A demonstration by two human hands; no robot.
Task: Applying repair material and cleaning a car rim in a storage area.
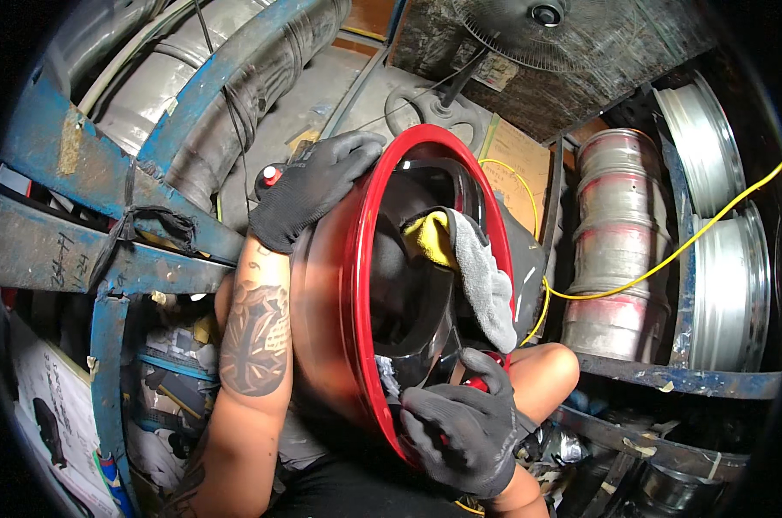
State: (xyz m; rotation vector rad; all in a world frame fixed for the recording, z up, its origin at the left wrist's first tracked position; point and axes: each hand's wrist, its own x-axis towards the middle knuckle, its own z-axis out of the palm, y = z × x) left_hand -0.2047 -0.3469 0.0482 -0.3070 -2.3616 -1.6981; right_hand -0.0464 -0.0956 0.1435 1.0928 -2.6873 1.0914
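Observation:
A car wheel rim (359, 259) with a glossy red lip and black spokes stands on edge in front of me, tilted. My left hand (317, 186), in a dark glove, is closed over its upper left edge. Close by that wrist shows a dark round thing with a red tip (272, 175); whether I hold it is unclear. My right hand (464, 423), gloved too, is curled at the rim's lower face around something with red parts, mostly hidden by the fingers. A grey and yellow cloth (481, 281) hangs over a spoke. A whitish smear marks the lower spoke.
Blue metal racks (110, 268) with large rims stand on the left. At right, a stack of worn barrels (615, 246) and silver rims (728, 293) sit on a shelf. A yellow cable (658, 263) runs across there. A fan (529, 26) stands at the back.

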